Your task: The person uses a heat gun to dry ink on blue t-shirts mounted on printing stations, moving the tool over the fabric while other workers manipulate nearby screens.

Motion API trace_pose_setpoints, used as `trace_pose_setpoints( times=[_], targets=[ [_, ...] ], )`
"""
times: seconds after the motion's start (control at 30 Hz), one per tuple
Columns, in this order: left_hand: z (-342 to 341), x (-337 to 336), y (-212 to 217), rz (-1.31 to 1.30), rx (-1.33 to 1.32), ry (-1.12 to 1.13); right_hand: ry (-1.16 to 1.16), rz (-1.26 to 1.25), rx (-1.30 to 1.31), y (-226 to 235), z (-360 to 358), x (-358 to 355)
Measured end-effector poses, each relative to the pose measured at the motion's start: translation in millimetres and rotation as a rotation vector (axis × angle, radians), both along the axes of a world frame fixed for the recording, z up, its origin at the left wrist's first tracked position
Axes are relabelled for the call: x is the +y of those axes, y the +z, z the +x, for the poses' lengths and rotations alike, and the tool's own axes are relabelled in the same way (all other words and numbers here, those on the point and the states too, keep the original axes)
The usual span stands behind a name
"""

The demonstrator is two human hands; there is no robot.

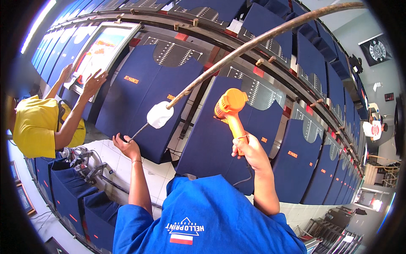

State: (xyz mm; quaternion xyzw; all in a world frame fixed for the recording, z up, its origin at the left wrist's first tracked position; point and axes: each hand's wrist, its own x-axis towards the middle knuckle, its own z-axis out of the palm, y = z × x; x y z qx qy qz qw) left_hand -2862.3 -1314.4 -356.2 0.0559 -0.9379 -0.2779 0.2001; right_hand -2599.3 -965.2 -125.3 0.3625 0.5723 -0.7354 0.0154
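My right hand (253, 153) is wrapped round the handle of an orange hair dryer (232, 120). The dryer's head is over the orange print on a navy fabric panel (203, 139), which lies on a dark board with white ruler marks (249, 86). At the left, my left hand (127, 147) has its fingers curled at the end of a dark cord (138, 132). That cord runs down from a white wrapped bundle (160, 114) on the tip of a long wooden pole (237, 53). Below the bundle lies another navy panel (141, 101) with orange lettering.
At the left, a co-worker in a yellow shirt (36, 127) has both hands on a framed printing screen (101, 51). Long rows of navy panels on boards run along a metal rail (220, 34). Near my left arm stands a metal device (80, 161) beside hanging navy fabric (69, 190).
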Motion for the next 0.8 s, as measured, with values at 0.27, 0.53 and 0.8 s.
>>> trace_pose_setpoints(
  times=[0.27, 0.53, 0.8],
  targets=[
    [-2.2, -8.6, -12.6, -0.095, 0.039, -0.055, 0.007, -0.042, 0.052, -5.0, 1.1, 1.3],
    [0.0, -3.2, -10.6, -0.069, 0.043, -0.028, 0.008, -0.044, 0.025, -0.4, 2.8, 5.7],
    [-0.8, -7.9, -12.1, -0.047, 0.019, -0.036, 0.000, -0.043, 0.026, -0.4, 2.9, 4.0]
  ],
)
